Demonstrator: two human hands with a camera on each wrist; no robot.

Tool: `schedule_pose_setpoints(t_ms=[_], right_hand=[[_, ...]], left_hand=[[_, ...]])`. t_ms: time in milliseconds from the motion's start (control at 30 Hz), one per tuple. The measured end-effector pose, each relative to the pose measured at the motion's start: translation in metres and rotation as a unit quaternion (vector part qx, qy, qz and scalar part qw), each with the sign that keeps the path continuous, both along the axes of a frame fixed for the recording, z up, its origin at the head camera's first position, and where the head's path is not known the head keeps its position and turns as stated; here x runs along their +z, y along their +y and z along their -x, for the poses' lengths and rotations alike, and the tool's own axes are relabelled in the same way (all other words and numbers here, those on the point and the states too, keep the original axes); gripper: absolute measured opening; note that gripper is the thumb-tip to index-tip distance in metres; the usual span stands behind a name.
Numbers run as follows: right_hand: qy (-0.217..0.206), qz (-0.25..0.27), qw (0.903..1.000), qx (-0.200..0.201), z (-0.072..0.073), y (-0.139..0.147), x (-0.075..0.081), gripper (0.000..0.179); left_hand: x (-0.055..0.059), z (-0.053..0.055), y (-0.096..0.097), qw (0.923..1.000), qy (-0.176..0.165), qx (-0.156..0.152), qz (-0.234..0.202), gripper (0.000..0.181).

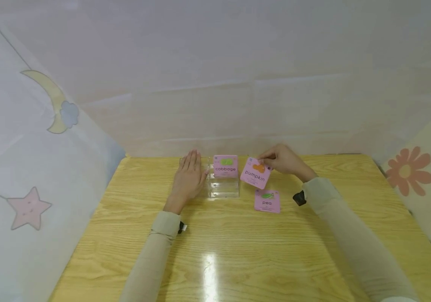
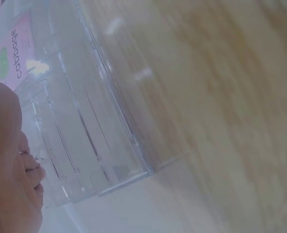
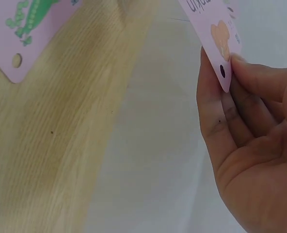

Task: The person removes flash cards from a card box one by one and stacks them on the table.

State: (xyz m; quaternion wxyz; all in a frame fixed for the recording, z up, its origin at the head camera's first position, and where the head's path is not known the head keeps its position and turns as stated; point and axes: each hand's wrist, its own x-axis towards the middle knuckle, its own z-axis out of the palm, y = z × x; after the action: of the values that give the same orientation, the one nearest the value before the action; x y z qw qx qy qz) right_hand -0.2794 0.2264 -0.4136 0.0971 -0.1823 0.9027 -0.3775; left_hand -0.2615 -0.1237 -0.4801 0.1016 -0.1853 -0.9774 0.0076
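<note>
My right hand (image 1: 285, 161) pinches a pink pumpkin card (image 1: 255, 174) by its upper right corner, between thumb and fingers; the card is tilted. In the right wrist view the thumb presses near the punched hole of the pumpkin card (image 3: 216, 36). My left hand (image 1: 190, 178) lies flat with straight fingers on the left part of a clear plastic tiered rack (image 1: 224, 189). A pink cabbage card (image 1: 225, 166) stands in the rack's back row, right of the left hand. On the table, below the pumpkin card, lies a pea card (image 1: 267, 202).
The wooden table (image 1: 215, 243) meets a pale cloth wall (image 1: 208, 117) just behind the rack. Printed side cloths with a moon (image 1: 51, 96) and a flower (image 1: 408, 171) flank it. Dark wrist straps sit at both sleeve cuffs.
</note>
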Motion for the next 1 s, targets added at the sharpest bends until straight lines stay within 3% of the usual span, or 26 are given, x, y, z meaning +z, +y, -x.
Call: schedule_pose_setpoints(t_ms=[467,1000], right_hand=[[-0.046,-0.005,0.9986,0.026,-0.005,0.012,-0.023,0.026],[-0.067,-0.004,0.9965,0.049,-0.01,0.024,-0.041,0.025]], left_hand=[[-0.003,0.0,-0.001,1.0,0.006,-0.006,0.002,0.074],[-0.001,0.001,-0.002,0.9999,0.01,-0.008,0.006,0.073]])
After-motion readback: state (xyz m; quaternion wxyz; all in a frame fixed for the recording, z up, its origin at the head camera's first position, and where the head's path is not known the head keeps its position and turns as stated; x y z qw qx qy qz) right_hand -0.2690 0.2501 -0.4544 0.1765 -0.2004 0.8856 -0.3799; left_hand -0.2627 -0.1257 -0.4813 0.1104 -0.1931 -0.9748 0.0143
